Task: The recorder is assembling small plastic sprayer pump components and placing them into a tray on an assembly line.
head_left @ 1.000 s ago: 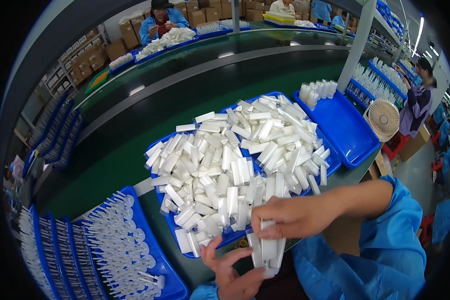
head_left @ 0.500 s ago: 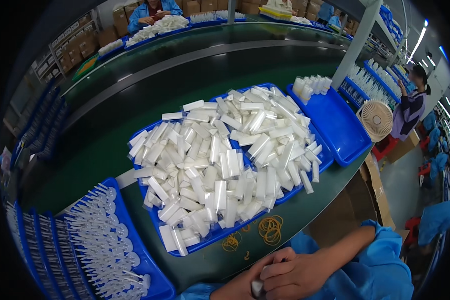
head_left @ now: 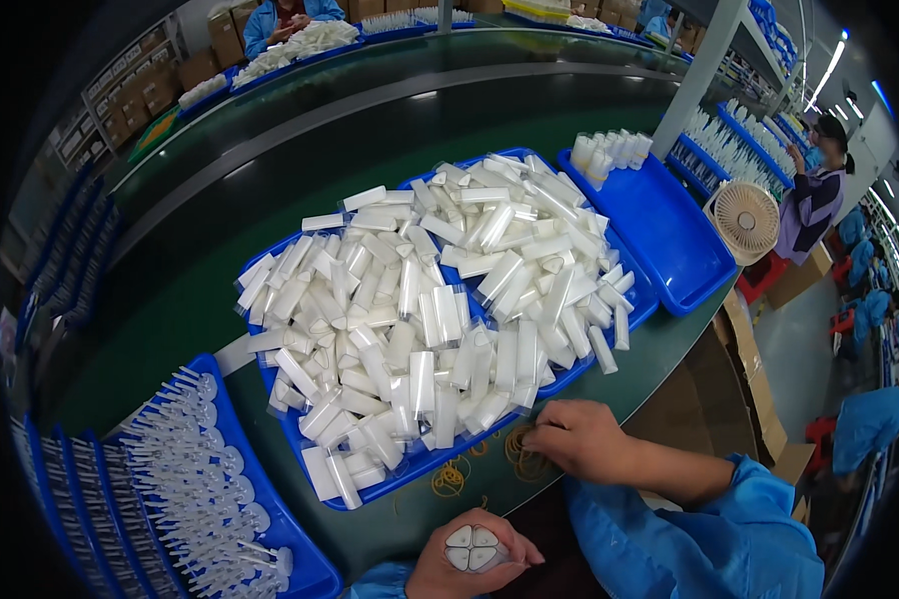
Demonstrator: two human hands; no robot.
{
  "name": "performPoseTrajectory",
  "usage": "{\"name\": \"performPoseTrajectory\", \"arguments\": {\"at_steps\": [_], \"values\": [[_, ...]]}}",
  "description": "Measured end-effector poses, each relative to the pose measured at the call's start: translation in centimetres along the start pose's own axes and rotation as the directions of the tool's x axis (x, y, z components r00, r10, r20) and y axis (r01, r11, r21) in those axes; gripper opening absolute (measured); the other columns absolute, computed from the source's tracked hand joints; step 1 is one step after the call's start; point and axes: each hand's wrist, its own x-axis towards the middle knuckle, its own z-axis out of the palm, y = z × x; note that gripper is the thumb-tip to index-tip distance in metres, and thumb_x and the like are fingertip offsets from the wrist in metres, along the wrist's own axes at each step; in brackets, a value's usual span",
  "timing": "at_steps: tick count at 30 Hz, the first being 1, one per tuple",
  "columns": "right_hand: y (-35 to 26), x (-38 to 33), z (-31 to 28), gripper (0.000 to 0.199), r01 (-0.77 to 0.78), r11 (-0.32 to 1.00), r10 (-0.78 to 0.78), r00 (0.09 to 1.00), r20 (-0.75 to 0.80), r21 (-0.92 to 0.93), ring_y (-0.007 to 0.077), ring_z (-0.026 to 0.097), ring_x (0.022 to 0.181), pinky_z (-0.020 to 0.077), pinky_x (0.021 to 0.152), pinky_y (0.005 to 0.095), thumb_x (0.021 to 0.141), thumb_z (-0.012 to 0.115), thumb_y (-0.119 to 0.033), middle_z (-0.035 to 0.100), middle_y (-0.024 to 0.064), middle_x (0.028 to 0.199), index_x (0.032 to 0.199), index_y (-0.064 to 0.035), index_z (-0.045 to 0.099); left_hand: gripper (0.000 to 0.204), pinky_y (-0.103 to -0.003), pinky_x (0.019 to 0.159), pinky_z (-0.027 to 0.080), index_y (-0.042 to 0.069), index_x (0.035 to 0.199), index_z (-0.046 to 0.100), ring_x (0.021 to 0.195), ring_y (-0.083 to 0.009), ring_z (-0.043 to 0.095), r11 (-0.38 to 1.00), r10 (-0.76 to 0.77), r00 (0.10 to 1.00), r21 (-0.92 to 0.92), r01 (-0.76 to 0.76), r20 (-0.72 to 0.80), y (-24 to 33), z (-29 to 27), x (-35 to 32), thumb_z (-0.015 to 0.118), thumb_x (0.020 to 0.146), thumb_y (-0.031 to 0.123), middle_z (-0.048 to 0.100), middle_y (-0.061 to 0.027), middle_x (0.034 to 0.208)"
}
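My left hand (head_left: 469, 554), near the lower edge, is closed around a bundle of several white triangular pieces (head_left: 471, 549). Their rounded-wedge ends face up and fit together into a circle. My right hand (head_left: 579, 439) reaches to the table's front edge, fingers bent and pinched on a pile of yellow rubber bands (head_left: 525, 461); how many it grips is hidden. Left of that hand, a second small pile of rubber bands (head_left: 450, 477) lies beside the tray. Just beyond, white triangular pieces in clear wrap (head_left: 410, 329) are heaped over two blue trays (head_left: 370, 493).
On the right, another blue tray (head_left: 669, 240) holds white cylindrical bundles (head_left: 609, 152) at its far end. A beige fan (head_left: 746, 222) stands beside it. Blue trays of white stemmed parts (head_left: 205, 479) fill the left. An open cardboard box (head_left: 739, 369) sits below the table edge. Co-workers are farther off.
My hands have come apart. The right one has moved up and forward to the rubber bands; the left has turned, showing the bundle's ends. The view has shifted slightly.
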Motion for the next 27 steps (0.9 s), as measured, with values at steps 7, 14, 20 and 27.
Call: {"name": "performPoseTrajectory", "arguments": {"at_steps": [7,14,20,27], "values": [[-1.6,1.0,-1.5,0.015,0.0,0.993,0.014,0.993,-0.119,0.115,0.0206,0.056,0.063,0.0452,0.053,0.0296,0.067,0.071,-0.01,0.051,0.004,0.077,0.078,-0.0088,0.061,0.026,-0.023,0.051,0.045,0.001,0.091,0.049,0.057,-0.0127,0.055,0.923,0.105,0.978,0.383,-0.027,-0.183,0.9,0.0,0.3,0.067,0.072,-0.002,0.057,-0.0092,0.072],[-4.4,4.5,-2.3,0.012,0.101,0.934,-0.054,0.988,-0.145,0.344,0.0171,0.054,0.065,0.0435,0.055,0.0257,0.07,0.073,-0.01,0.049,0.0054,0.081,0.08,-0.008,0.065,0.025,-0.021,0.052,0.045,-0.001,0.093,0.049,0.055,-0.0083,0.053,0.838,0.384,0.841,0.526,-0.145,-0.381,2.8,2.0,1.6,0.064,0.074,-0.001,0.056,-0.0065,0.073],[-5.3,7.1,-1.2,0.013,0.008,0.76,-0.009,1.0,-0.001,0.65,0.0203,0.053,0.072,0.0433,0.069,0.0284,0.081,0.063,-0.013,0.049,0.0075,0.089,0.079,-0.0033,0.055,0.028,-0.033,0.059,0.046,0.005,0.091,0.058,0.067,-0.0232,0.057,0.996,0.06,0.992,-0.059,-0.067,-0.108,3.2,-0.8,0.0,0.073,0.067,0.008,0.055,-0.0127,0.087],[-3.5,8.5,-3.9,0.049,-0.372,-0.646,-0.216,0.927,0.308,0.666,0.0088,0.038,0.044,0.0415,0.06,0.028,0.096,0.027,-0.046,0.027,-0.0055,0.044,0.104,-0.0025,0.048,0.057,-0.028,0.053,0.049,0.0,0.112,0.036,0.063,-0.0181,0.054,0.931,0.349,0.936,0.129,-0.342,-0.04,2.9,-0.2,-1.0,0.068,0.065,-0.008,0.047,-0.0098,0.077]]}}
